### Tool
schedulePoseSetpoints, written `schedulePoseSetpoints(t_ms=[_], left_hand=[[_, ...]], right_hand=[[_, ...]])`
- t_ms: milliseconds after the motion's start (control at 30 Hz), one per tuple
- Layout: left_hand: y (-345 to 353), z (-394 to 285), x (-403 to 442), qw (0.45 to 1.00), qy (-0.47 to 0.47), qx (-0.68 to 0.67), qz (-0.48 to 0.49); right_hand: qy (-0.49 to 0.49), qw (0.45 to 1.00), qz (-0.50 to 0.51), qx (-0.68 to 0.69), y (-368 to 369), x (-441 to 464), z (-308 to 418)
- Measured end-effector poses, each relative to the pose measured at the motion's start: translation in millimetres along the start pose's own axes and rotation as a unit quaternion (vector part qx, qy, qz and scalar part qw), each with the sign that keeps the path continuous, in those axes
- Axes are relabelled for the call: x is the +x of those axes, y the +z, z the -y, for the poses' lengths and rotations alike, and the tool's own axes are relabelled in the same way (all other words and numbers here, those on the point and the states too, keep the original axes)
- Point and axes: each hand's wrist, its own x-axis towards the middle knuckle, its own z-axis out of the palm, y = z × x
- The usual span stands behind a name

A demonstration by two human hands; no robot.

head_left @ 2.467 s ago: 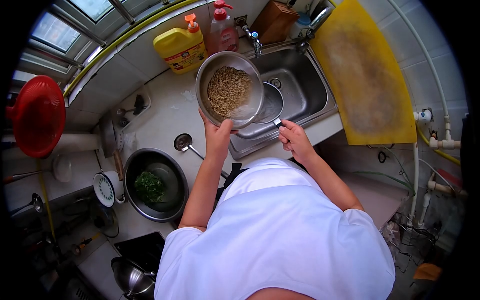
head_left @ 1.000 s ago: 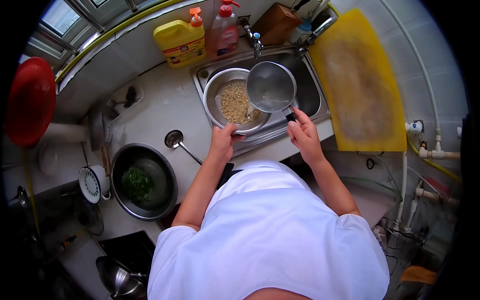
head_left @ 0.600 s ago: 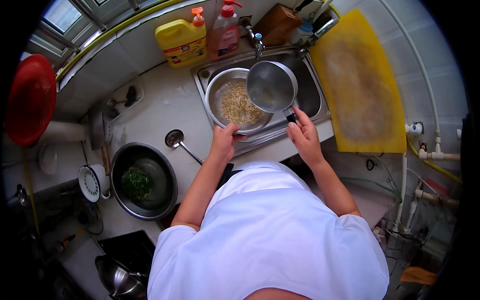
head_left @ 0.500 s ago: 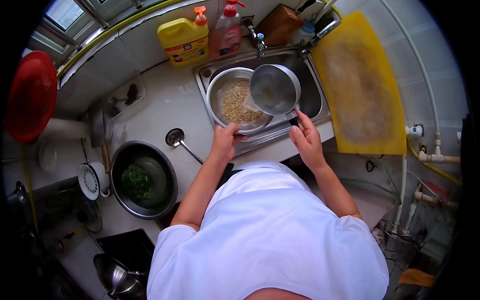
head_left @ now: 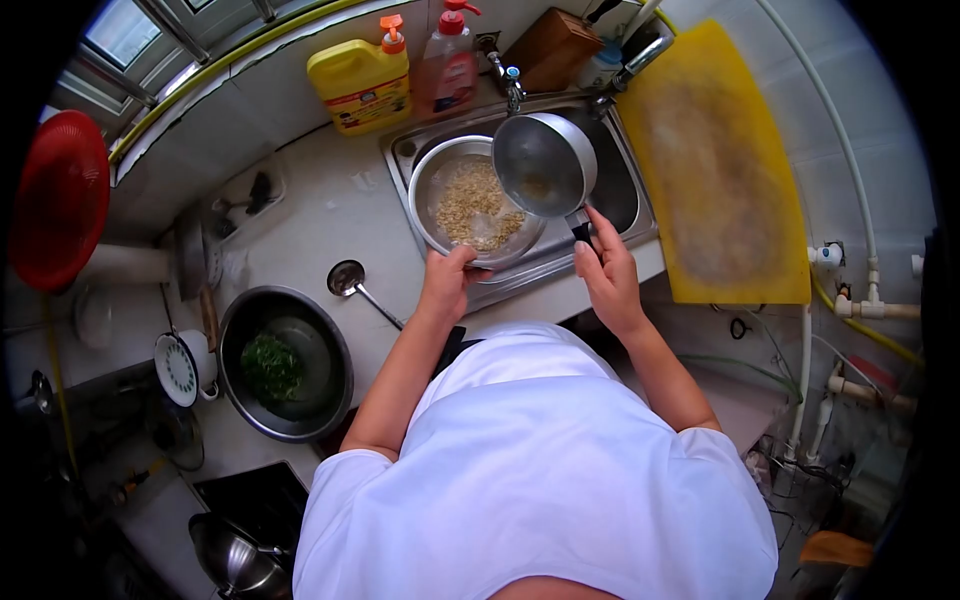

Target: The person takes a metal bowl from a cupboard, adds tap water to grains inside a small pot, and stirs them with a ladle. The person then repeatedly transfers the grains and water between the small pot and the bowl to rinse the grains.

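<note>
Over the sink sits a round metal basin holding pale brown grains or beans in water. My left hand grips the basin's near rim, thumb on top. In my right hand is the black handle of a metal saucepan. The saucepan is tilted above the basin's right side, its opening facing me, with a little cloudy liquid and some bits inside. Its body overlaps the basin's right edge in view, so I cannot tell whether they touch.
A ladle lies on the counter beside a large bowl of leafy greens in water. Behind the sink stand a yellow jug, a red pump bottle and a faucet. A yellow cutting board leans at right.
The stream of liquid running from the saucepan into the basin no longer shows. The saucepan has shifted slightly up and left. My left hand stays on the basin rim.
</note>
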Motion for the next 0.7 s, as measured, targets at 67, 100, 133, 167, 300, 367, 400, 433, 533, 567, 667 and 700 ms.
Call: schedulePoseSetpoints(t_ms=[67, 100, 133, 167, 300, 367, 400, 433, 533, 567, 667, 700], left_hand=[[-0.2, -0.8, 0.4, 1.000, -0.002, 0.004, 0.005], [0.3, -1.5, 0.1, 1.000, 0.000, 0.003, 0.004], [1.2, -2.0, -1.1, 1.000, 0.001, -0.003, 0.002], [1.6, -2.3, -1.9, 1.000, 0.001, -0.008, 0.000], [3.2, -2.1, -1.2, 1.000, 0.013, 0.001, 0.008], [5.0, -4.9, -2.3, 1.000, 0.012, 0.006, 0.009], [3.8, -4.4, -1.6, 1.000, 0.013, 0.005, 0.008], [1.8, -2.8, -0.3, 1.000, 0.007, 0.003, 0.011], [1.1, -2.1, -0.5, 1.000, 0.007, 0.004, 0.014], [2.0, -2.8, -0.7, 1.000, 0.012, 0.007, 0.017], [5.9, -6.8, -2.4, 0.999, 0.014, 0.014, 0.028], [6.6, -7.5, -3.0, 0.999, 0.015, 0.014, 0.028]], right_hand=[[-0.006, 1.000, -0.004, -0.024, -1.2, -0.3, -0.5], [-0.012, 0.999, -0.006, -0.047, -1.4, -0.1, -0.6], [-0.013, 0.999, -0.004, -0.047, -1.3, -1.4, 0.6], [-0.016, 0.998, -0.011, -0.064, -1.5, -4.0, 2.6], [-0.028, 0.995, -0.010, -0.095, -1.3, -0.4, 3.9], [-0.042, 0.992, -0.014, -0.118, -0.7, 0.6, 7.0], [-0.055, 0.988, -0.016, -0.140, -0.3, 1.3, 9.1], [-0.055, 0.988, -0.015, -0.141, -0.6, 1.2, 11.1], [-0.077, 0.980, -0.016, -0.184, -1.9, -0.4, 17.6], [-0.082, 0.978, -0.018, -0.189, -1.3, -0.2, 20.0], [-0.096, 0.974, -0.022, -0.206, -0.2, 0.9, 27.7], [-0.103, 0.971, -0.023, -0.216, 0.2, 1.3, 29.3]])
